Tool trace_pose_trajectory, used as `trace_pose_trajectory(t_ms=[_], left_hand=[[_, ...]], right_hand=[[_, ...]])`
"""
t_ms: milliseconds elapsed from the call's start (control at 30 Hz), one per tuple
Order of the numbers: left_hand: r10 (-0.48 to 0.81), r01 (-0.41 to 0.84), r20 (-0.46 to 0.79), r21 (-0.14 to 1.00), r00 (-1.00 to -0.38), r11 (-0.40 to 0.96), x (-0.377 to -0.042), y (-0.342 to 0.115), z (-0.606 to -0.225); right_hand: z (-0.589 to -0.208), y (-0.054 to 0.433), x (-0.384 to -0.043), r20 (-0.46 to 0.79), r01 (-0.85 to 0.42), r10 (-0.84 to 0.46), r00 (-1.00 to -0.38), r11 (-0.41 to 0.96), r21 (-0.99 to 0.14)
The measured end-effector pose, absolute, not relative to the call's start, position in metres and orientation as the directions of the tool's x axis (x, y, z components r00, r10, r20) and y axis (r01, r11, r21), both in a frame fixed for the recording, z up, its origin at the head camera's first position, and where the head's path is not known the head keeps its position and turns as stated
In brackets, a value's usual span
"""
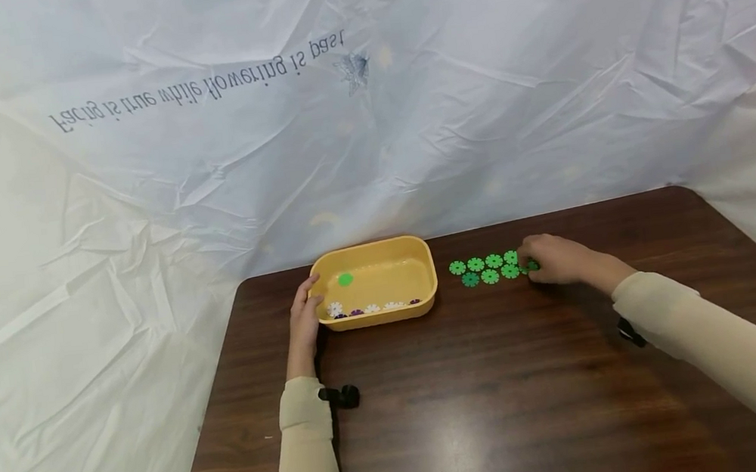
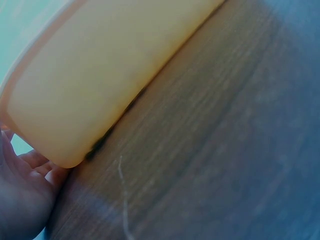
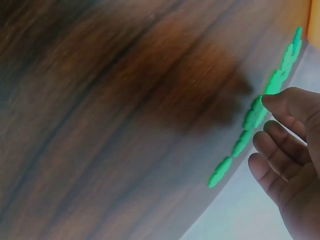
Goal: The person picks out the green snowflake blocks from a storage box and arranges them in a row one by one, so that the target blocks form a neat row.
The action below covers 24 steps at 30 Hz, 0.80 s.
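Note:
A yellow plastic tray [image 1: 377, 317] stands at the back of the table, and my left hand [image 1: 302, 318] grips its left end at the rim. In the left wrist view the fingers of that hand [image 2: 27, 187] reach round the tray's corner [image 2: 70, 125]. Green snowflake discs [image 1: 490, 276] lie flat in two rows to the right of the tray. At the right end of the lower row, my right hand [image 1: 558, 258] pinches a green snowflake disc [image 1: 533, 265], low over the tabletop. Its thumb overlaps the green discs [image 3: 274, 82] in the right wrist view.
Inside the tray are one green disc [image 1: 345, 279] and several white and purple snowflake discs [image 1: 373, 309] along the near wall. A pale printed cloth [image 1: 370, 153] hangs behind the brown wooden table [image 1: 448, 396]. Each wrist carries a small black camera.

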<state>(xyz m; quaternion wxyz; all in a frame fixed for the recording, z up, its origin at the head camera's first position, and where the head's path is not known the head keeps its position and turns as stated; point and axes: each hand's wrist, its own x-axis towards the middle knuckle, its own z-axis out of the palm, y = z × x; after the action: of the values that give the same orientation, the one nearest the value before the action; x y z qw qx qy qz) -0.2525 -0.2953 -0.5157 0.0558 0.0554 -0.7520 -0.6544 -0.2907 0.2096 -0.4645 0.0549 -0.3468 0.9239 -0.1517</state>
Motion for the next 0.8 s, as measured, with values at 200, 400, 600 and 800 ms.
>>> trace_pose_trajectory(t_ms=[200, 400, 600, 800], left_hand=[[-0.145, -0.017, 0.003, 0.990, -0.989, 0.138, -0.255, -0.298, -0.515], [-0.160, -0.007, 0.016, 0.990, -0.987, 0.140, -0.253, -0.298, -0.515], [-0.167, 0.013, 0.038, 0.989, -0.985, 0.149, -0.250, -0.295, -0.514], [-0.163, 0.013, 0.036, 0.990, -0.986, 0.138, -0.251, -0.294, -0.516]], right_hand=[[-0.455, 0.195, -0.293, 0.046, -0.633, -0.660, -0.750, 0.696, -0.340], [-0.437, 0.166, -0.293, 0.077, -0.635, -0.658, -0.749, 0.680, -0.367], [-0.421, 0.113, -0.297, 0.090, -0.667, -0.693, -0.715, 0.639, -0.382], [-0.417, 0.059, -0.302, 0.080, -0.737, -0.770, -0.633, 0.568, -0.365]])
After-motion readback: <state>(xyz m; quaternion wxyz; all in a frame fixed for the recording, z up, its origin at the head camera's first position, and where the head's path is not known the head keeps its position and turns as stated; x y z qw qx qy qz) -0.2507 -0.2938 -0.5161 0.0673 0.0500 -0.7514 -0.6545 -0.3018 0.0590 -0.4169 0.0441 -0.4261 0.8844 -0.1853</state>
